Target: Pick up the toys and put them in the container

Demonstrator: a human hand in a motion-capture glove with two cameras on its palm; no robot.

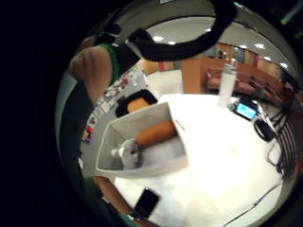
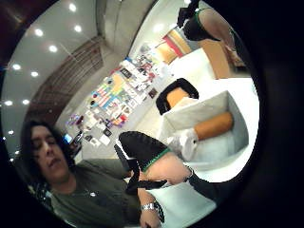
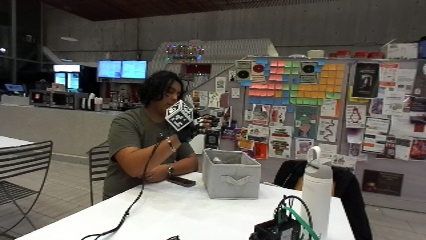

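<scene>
A white bottle (image 3: 317, 194) stands upright near the table's (image 3: 180, 210) right edge, with a dark device (image 3: 278, 227) and cables at its base. A black phone (image 3: 181, 181) lies near the far-left edge; behind, seemingly, an orange-cushioned chair (image 1: 136, 102).

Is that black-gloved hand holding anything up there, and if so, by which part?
It cannot be told: the gloved right hand is raised above the grey container, but no view shows anything between its fingers.
</scene>
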